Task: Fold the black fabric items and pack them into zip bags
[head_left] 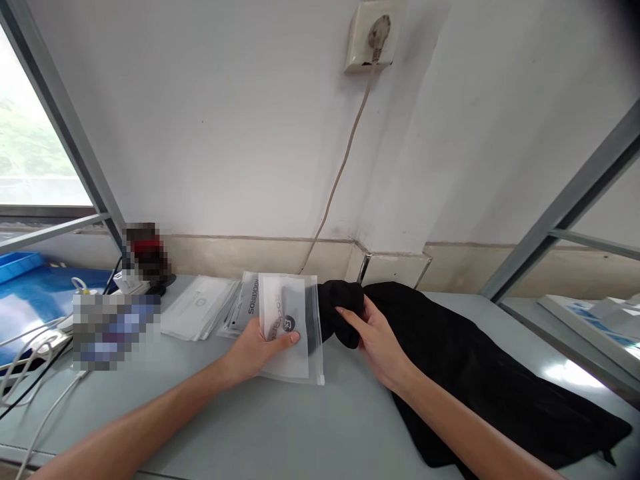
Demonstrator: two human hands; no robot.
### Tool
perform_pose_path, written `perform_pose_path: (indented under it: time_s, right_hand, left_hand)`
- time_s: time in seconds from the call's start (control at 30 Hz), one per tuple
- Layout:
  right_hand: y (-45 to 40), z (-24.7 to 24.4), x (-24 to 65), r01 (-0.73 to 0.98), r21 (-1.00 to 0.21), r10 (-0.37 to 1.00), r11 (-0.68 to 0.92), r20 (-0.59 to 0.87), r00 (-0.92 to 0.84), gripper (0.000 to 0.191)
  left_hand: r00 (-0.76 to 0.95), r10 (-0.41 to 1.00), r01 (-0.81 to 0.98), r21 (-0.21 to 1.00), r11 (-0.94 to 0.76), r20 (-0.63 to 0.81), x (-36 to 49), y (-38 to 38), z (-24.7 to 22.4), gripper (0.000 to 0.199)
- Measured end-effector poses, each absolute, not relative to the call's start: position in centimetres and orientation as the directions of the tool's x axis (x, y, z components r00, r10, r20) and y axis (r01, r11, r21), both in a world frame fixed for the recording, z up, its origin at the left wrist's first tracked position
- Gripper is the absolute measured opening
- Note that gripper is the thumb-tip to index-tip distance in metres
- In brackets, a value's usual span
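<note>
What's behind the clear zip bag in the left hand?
A grey ROCKBROS-printed packet shows past the left edge of the zip bag. The white sheet hides what lies behind it. The dark patch could be behind or inside.

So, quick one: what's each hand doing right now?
Left hand: closed, pinching a translucent zip bag, thumb on its front.
Right hand: closed, gripping bunched black fabric by the bag's right edge.
</note>
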State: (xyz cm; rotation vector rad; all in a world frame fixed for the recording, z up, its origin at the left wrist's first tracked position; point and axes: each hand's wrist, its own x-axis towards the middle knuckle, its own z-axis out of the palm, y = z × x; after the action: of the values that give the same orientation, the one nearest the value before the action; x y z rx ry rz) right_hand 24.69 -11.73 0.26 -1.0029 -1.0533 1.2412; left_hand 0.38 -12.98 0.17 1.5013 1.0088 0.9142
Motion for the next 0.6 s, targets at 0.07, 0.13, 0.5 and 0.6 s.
perform_pose_path:
  time_s: [0.07,0.13,0.5,0.6]
  right_hand:
    - [-11.71,0.15,24.72,-0.215,-0.974,0.997,0.071,0.065,0.037,0.044]
    - [-11.70,0.07,24.74,-0.211,-0.976,0.998,0.059,0.053,0.036,0.043]
    - [-11.87,0.48,24.58,-0.232,-0.973,0.999,0.018,0.009,0.041,0.045]
    - [-11.86,0.34,24.65,-0.242,-0.970,0.999,0.009,0.001,0.032,0.044]
  left_hand:
    - [0.344,0.938,0.121,0.989,-0.084,0.038,0.40,-12.94,-0.03,0.045]
    - [0.342,0.939,0.120,0.989,-0.083,0.037,0.44,-12.91,-0.12,0.045]
    - [0.350,0.937,0.116,0.992,-0.055,0.011,0.32,-13.06,0.23,0.043]
    - [0.346,0.938,0.102,0.992,-0.068,0.029,0.37,-12.94,-0.11,0.043]
